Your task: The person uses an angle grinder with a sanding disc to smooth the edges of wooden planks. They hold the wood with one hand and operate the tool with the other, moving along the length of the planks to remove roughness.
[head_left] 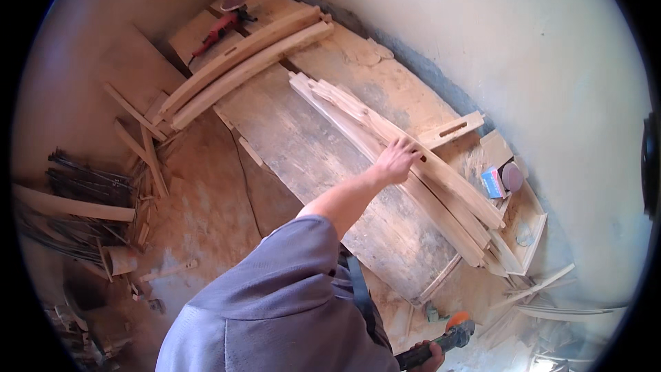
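Note:
My left hand (pixel 396 160) reaches out over the workbench (pixel 303 145), its fingers curled over the edge of a long pale wooden rail (pixel 447 178). That rail lies on top of a stack of similar wooden pieces (pixel 437 210) running lengthwise along the bench. Low in the picture, my right hand (pixel 434 357) is wrapped round a dark angle grinder (pixel 444 342), which is held beside the bench end. An orange disc (pixel 457 319) shows at the grinder's head. My body hides part of the grinder.
Two curved wooden beams (pixel 241 62) lie across the far bench end, near a red power tool (pixel 220 31). At the right are a slotted wooden piece (pixel 451 129), a blue-and-white box (pixel 493 182) and round sanding discs (pixel 511 176). Scrap wood (pixel 138 138) leans at left; a cable (pixel 246 182) hangs down.

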Action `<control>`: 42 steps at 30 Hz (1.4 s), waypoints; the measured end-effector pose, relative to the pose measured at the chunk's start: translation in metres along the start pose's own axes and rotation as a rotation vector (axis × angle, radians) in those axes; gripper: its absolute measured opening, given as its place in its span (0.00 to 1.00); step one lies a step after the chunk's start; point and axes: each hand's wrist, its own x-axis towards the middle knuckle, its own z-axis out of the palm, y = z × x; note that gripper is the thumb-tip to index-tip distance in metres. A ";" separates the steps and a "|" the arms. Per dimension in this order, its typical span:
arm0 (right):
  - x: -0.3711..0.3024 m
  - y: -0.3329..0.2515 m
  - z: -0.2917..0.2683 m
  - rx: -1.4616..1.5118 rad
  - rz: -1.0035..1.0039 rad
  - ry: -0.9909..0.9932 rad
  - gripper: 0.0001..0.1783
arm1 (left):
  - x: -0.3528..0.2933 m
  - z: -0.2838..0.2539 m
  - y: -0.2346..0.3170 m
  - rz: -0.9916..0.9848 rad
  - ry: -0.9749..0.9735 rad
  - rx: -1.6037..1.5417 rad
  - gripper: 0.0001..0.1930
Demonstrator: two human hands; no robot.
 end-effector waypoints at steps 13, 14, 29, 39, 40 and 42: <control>-0.046 0.068 0.041 0.135 0.018 -0.040 0.20 | -0.356 -0.114 -0.146 -1.169 -0.341 0.122 0.29; -0.052 0.064 0.049 0.140 0.004 -0.032 0.20 | -0.360 -0.122 -0.173 -1.203 -0.259 0.121 0.29; -0.144 0.042 0.256 0.146 -0.126 0.271 0.27 | -0.166 -0.228 -0.516 -0.920 0.149 0.334 0.40; -0.190 0.075 0.270 0.283 -0.165 0.373 0.31 | -0.135 -0.243 -0.591 -0.901 -0.161 0.624 0.31; -0.191 0.079 0.248 0.335 -0.137 0.403 0.26 | -0.122 -0.240 -0.577 -0.857 -0.212 0.538 0.29; -0.187 0.085 0.247 0.441 -0.114 0.382 0.24 | -0.116 -0.239 -0.579 -0.778 -0.254 0.486 0.24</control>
